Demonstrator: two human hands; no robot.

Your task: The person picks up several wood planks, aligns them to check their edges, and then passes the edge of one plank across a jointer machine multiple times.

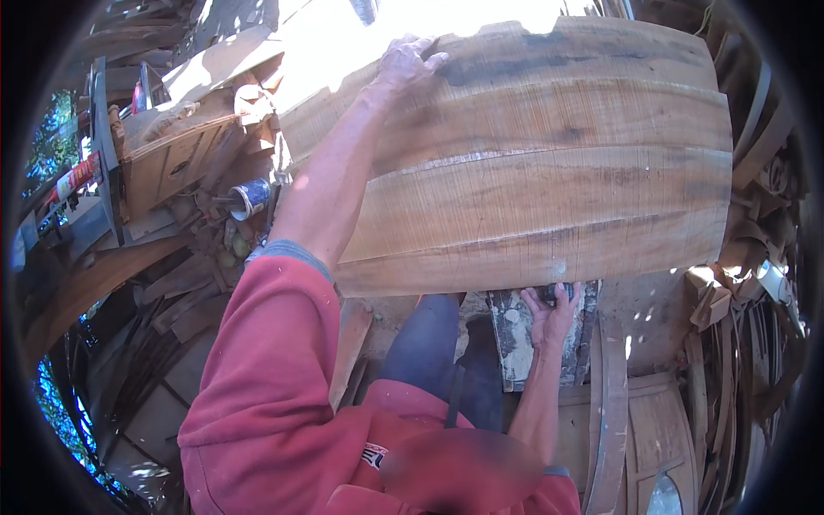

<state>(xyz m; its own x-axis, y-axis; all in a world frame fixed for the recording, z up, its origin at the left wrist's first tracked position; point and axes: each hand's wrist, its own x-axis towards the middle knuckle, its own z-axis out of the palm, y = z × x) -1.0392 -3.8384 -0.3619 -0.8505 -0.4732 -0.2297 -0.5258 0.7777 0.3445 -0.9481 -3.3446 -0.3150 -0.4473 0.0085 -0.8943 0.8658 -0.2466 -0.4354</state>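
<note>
A wide wooden panel (549,184) made of several joined boards stretches across the far side of my view. Its surface carries fine saw lines and dark streaks. My left hand (410,62) lies on its far left part, thumb and fingers stretched out towards the bright edge. Below the near edge, my right hand (551,319) is turned palm up, fingers curled about a small dark object (562,292). The panel's edge partly covers that object, and I cannot make out its kind. A paint-stained board (515,356) lies beneath my right hand.
On the left, a blue and white can (250,199) stands among wood scraps, near a wooden box-like piece (176,159). Long curved boards (112,292) pile up there. To the lower right lie a carved door panel (657,429) and thin strips (755,386). Strong sunlight washes out the far edge.
</note>
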